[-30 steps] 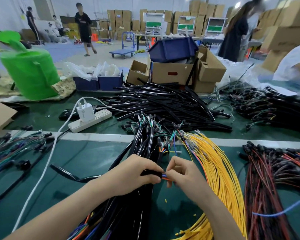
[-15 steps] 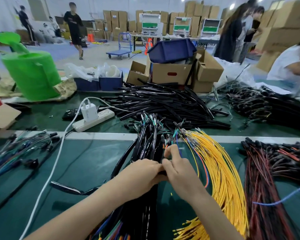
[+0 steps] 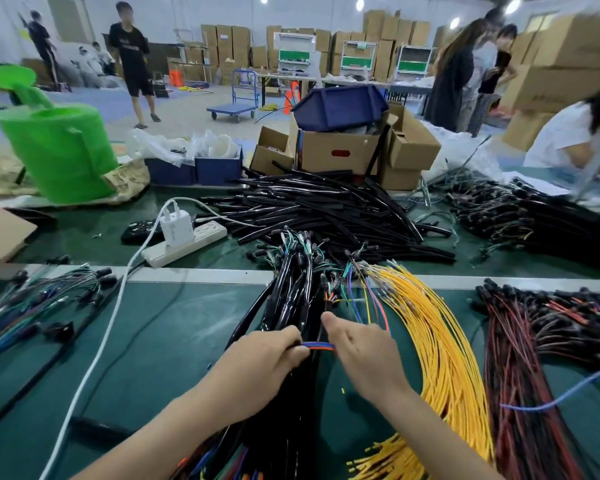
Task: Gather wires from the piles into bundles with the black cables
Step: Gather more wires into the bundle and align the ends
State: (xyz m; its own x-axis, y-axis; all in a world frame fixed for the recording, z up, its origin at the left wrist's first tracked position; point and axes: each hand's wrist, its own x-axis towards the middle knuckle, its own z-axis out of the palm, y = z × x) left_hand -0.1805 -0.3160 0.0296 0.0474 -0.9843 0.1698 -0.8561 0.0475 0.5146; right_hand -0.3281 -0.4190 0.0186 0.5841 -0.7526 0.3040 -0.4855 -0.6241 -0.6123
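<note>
Wires (image 3: 317, 346), blue and orange, are held across the black cables (image 3: 291, 306), gripped by the left hand (image 3: 267, 355) and pinched by the right hand (image 3: 364, 351); yellow wires (image 3: 440, 341) are heaped just right, bare mat (image 3: 170, 341) left.

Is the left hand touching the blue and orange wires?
Touching. The head view shows the left hand gripping the blue and orange wires, whose ends vanish under its fingers.

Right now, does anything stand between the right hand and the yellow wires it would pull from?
Nothing visible does. The right hand pinches the blue and orange wires that the left hand holds against the black cables, and the yellow wires lie directly beside it on its right.
</note>
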